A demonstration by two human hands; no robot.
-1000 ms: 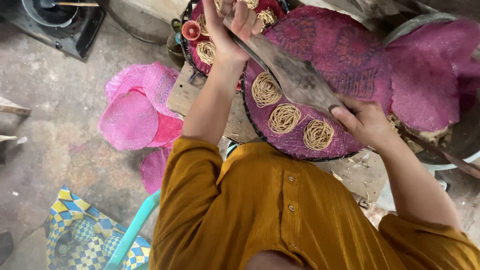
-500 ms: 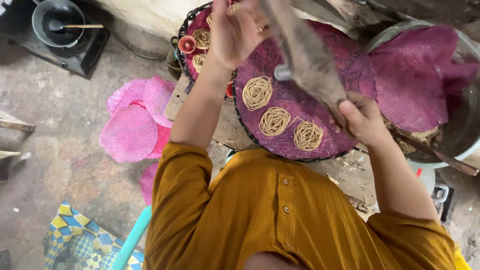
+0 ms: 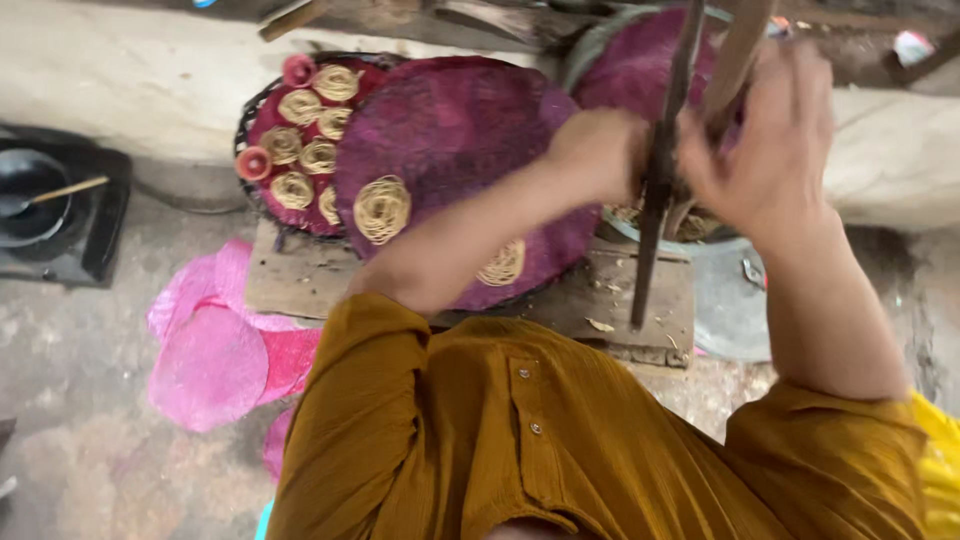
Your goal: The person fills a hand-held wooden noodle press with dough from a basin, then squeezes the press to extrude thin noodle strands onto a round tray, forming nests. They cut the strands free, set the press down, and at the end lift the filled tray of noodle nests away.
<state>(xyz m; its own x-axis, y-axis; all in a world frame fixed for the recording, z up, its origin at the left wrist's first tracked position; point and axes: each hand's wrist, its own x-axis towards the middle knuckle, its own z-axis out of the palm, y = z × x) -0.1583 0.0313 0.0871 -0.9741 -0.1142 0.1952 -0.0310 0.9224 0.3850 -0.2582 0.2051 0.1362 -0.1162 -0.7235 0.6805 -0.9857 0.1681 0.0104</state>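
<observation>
My left hand (image 3: 598, 152) is closed around the lower part of a dark upright press tool (image 3: 655, 200). My right hand (image 3: 770, 140) grips the tool's wooden upper handle (image 3: 738, 48). Both hands are together above a purple woven mat (image 3: 630, 70) set in a round basin at the right. A larger round purple mat (image 3: 450, 130) lies left of the hands and carries coiled noodle nests (image 3: 382, 208); my left forearm hides part of it. What sits under the tool's end is hidden.
A dark red tray (image 3: 262, 120) with several noodle nests stands behind the big mat. Both rest on a wooden board (image 3: 300, 290). Pink mats (image 3: 210, 350) lie on the floor at left. A black stove with a pan (image 3: 40, 200) is far left. A metal basin (image 3: 730, 300) is at right.
Both hands have swung the press tool from above the large purple mat over to the right basin. My left hand left the far tray and now closes on the tool.
</observation>
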